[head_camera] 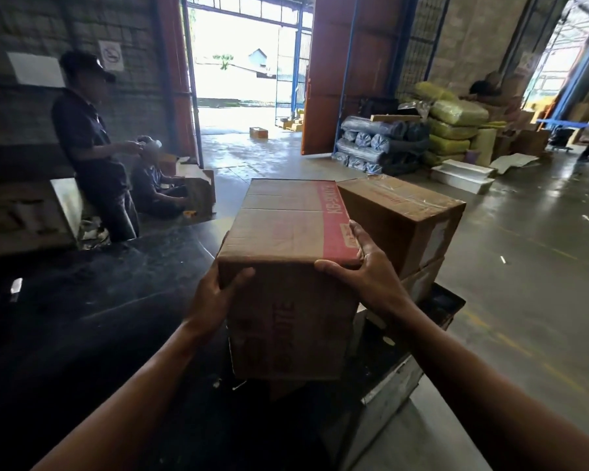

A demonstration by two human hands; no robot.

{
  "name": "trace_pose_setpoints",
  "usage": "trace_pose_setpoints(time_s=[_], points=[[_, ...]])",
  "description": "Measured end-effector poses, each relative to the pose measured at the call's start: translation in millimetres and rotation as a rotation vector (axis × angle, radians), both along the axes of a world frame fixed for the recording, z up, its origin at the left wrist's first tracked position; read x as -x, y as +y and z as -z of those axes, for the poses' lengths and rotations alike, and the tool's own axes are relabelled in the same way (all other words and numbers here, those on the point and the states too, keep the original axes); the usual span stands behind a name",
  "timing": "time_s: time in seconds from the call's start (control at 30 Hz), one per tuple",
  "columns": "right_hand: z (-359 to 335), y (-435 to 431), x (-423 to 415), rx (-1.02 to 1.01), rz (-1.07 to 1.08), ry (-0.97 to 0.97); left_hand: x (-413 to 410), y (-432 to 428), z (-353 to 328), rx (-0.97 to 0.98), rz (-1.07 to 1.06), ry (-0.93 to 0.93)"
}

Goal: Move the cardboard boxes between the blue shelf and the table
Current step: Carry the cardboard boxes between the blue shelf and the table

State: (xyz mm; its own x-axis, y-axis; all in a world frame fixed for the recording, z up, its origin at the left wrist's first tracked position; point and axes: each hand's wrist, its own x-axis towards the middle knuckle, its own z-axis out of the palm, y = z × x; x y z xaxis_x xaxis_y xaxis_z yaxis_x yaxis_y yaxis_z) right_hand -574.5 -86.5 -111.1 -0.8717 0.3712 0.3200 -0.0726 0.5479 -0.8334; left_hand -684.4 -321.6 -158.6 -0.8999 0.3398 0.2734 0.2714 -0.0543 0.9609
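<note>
- Currently, cardboard box (286,239): long axis is pointed away, toward the doorway (245,62).
- Left hand (215,300), right hand (364,266): near corners are gripped, fingers wrapped round edges.

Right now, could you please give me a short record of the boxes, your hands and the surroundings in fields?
held: red-striped box, upright; whether lifted or resting cannot be told
left hand: grips its near left edge
right hand: grips its near right top corner
beside: stacked boxes, right of it
surface: dark table
background: standing person, green sacks
</note>
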Motion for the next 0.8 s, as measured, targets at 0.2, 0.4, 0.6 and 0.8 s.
trace_pose_setpoints(time_s=[0.2, 0.4, 0.6, 0.8], points=[[5, -2, 17, 0.127, -0.012, 0.033, 21, -2, -20, 0.003, 0.012, 0.063], [13, 25, 8, 0.043, 0.012, -0.022, 26, 17, -39, 0.073, 0.109, 0.231], [16, 62, -27, -0.154, 0.132, -0.066, 36, 33, -25, 0.174, 0.245, 0.231], [7, 73, -43, -0.397, 0.203, -0.100, 35, 51, -3, 0.282, 0.247, 0.269]])
